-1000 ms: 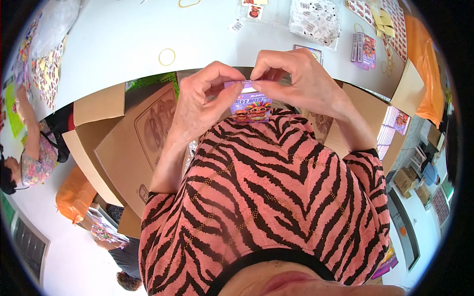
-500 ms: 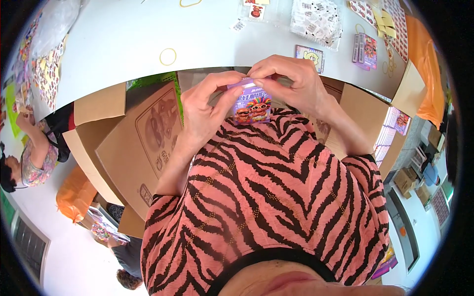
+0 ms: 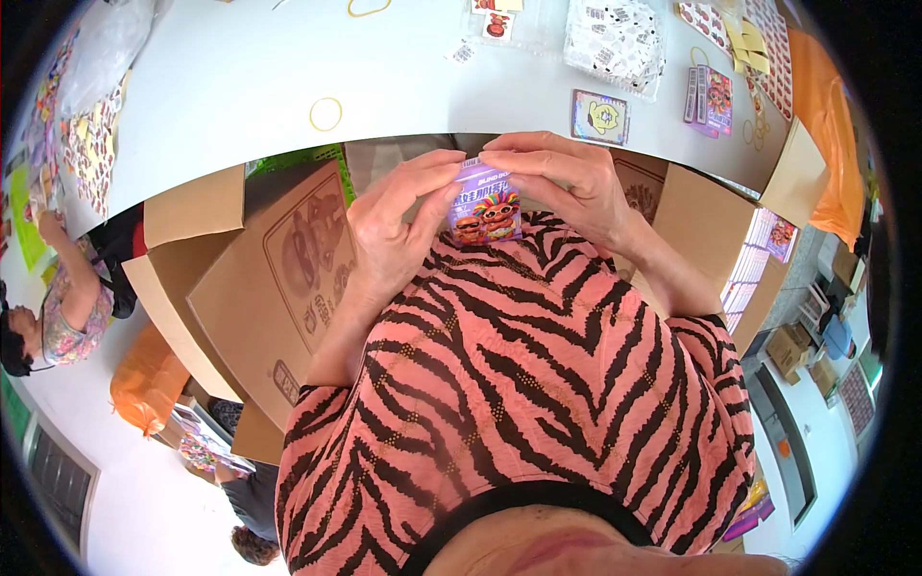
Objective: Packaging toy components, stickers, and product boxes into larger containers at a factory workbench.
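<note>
A small purple printed carton (image 3: 486, 213) with colourful cartoon figures on its front is held upright at my chest, just beyond the near table edge. My left hand (image 3: 396, 219) pinches its left top corner between thumb and fingers. From the other side, my right hand (image 3: 574, 184) grips the right top corner, its fingers bent over the top edge. The carton's back is hidden. On the table near my right hand lies a square card (image 3: 600, 117) with a yellow cartoon figure.
Flattened purple cartons (image 3: 711, 101), a bag of small white packets (image 3: 615, 43) and sticker sheets (image 3: 706, 24) lie on the white table (image 3: 221, 86). A rubber band (image 3: 327, 113) rests on it. Open cardboard boxes (image 3: 288, 250) flank me. Another person (image 3: 72, 307) works at the left.
The carton's top flap has gone from raised between my fingertips to pressed down. My right hand has dropped slightly and its fingers have flattened over the top.
</note>
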`<state>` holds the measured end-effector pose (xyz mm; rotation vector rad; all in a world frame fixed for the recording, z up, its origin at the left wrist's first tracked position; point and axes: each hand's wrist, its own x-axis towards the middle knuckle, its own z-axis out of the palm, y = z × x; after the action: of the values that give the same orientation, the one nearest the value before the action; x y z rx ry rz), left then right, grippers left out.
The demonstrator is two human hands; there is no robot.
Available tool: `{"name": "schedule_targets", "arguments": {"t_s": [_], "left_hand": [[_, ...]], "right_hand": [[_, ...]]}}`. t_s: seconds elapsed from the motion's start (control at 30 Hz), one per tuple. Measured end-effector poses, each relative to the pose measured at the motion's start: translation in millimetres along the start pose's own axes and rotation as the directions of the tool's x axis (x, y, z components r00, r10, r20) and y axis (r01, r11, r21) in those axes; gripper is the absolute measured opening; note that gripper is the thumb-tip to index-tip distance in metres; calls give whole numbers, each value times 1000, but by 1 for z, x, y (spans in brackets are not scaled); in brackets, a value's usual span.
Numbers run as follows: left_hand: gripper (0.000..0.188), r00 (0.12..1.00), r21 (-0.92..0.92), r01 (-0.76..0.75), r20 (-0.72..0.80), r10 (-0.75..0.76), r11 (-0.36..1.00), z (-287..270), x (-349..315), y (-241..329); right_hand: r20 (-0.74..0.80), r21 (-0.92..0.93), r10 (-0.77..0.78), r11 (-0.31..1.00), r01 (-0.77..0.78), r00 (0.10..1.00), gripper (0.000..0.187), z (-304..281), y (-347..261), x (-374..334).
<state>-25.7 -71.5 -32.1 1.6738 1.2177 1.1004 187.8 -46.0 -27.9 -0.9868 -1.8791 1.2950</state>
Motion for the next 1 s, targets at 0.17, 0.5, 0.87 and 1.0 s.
{"name": "schedule_targets", "arguments": {"t_s": [0.17, 0.5, 0.87, 1.0], "left_hand": [[18, 1000, -43, -1, -9, 1, 999, 3, -3, -1], [21, 986, -289, 157, -8, -166, 944, 10, -5, -3], [56, 981, 399, -129, 183, 60, 908, -19, 42, -10], [59, 900, 437, -387, 371, 230, 812, -6, 41, -9]], "right_hand": [[31, 152, 112, 982, -115, 993, 24, 0, -1, 0], [88, 427, 321, 843, -327, 943, 29, 4, 3, -4], [31, 547, 429, 749, -374, 903, 24, -13, 31, 35], [206, 494, 419, 736, -464, 884, 29, -4, 27, 40]]}}
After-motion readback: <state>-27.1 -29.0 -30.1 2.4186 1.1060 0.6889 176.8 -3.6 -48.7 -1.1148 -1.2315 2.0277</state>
